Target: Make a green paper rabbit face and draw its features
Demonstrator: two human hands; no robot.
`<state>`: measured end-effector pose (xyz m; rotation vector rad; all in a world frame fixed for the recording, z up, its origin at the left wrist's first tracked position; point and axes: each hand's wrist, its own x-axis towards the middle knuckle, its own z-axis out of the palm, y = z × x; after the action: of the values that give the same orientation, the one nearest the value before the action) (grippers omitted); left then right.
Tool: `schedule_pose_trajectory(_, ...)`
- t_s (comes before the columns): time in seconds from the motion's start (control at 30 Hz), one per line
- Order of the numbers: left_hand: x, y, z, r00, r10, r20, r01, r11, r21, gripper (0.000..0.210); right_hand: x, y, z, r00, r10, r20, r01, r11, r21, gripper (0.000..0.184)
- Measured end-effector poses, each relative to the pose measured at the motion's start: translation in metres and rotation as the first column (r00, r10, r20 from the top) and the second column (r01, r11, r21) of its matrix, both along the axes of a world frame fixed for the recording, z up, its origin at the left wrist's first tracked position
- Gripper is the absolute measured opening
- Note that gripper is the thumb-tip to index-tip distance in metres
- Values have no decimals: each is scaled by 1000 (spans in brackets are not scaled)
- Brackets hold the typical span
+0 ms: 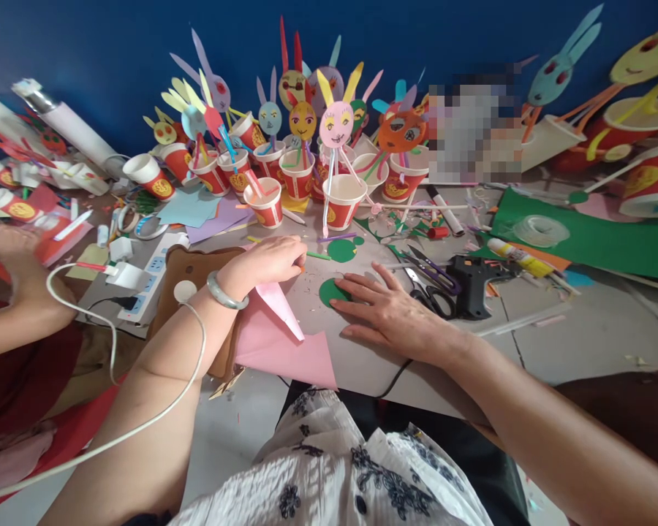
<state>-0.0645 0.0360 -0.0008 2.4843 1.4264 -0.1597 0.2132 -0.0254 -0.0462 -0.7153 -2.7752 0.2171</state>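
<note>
My left hand, with a bracelet on the wrist, is closed just above the table, fingers curled together. A thin green stick shows beside its fingertips; I cannot tell whether the hand grips it. Under that wrist lie a folded pink paper piece and a larger pink sheet. My right hand rests flat with spread fingers, its fingertips on a green paper circle. Another green circle lies farther back. Scissors and a black glue gun lie right of my right hand.
Paper cups with bunny-faced paper figures line the back. On the left are a power strip, a brown pouch, a white cable and another person's arm. Green card and a tape roll lie at right.
</note>
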Motion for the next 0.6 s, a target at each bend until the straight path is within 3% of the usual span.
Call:
schedule_pose_trajectory(0.17, -1, 3, -1, 999, -48, -20, 48, 999, -13, 14, 13, 12, 5, 991, -116, -69, 121, 990, 67, 23)
schedule_pose_trajectory(0.4, -3, 7, 6, 999, 5, -33, -7, 999, -39, 12, 13, 11, 0, 998, -61, -19, 62, 998, 27, 38)
schedule_pose_trajectory(0.6, 4, 5, 7, 1000, 22, -10, -22, 999, -37, 14, 14, 11, 1, 992, -123, -11, 123, 991, 53, 42)
